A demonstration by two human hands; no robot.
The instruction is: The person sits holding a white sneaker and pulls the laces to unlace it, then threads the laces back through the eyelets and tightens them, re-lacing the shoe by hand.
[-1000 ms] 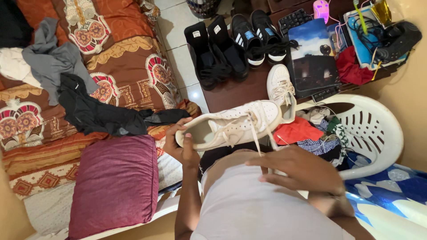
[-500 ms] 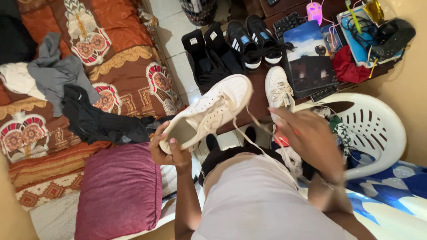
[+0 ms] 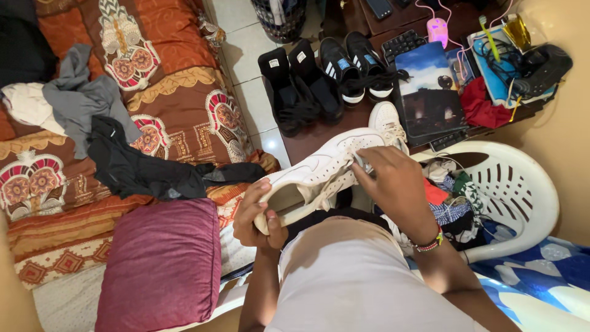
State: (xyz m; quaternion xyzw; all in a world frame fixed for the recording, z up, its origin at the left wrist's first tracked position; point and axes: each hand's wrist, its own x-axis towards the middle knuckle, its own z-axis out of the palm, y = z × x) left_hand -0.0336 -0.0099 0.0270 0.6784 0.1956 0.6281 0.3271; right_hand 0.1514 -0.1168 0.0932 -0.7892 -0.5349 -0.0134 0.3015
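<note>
A white sneaker (image 3: 319, 175) sits at frame centre, heel toward you, toe pointing to the upper right. Your left hand (image 3: 258, 215) is closed around its heel; your right hand (image 3: 396, 184) is curled over the laces, fingers pinching there. Keep the heel braced and work one lace at a time, judging by the grip. Its partner shoe (image 3: 387, 120) lies just beyond; a white plastic chair (image 3: 522, 197) stands at right.

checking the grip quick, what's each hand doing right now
Left hand: closed around the heel end of the white sneaker, holding it up.
Right hand: on the sneaker's laces, fingers curled; whether it pinches a lace cannot be told.
</note>
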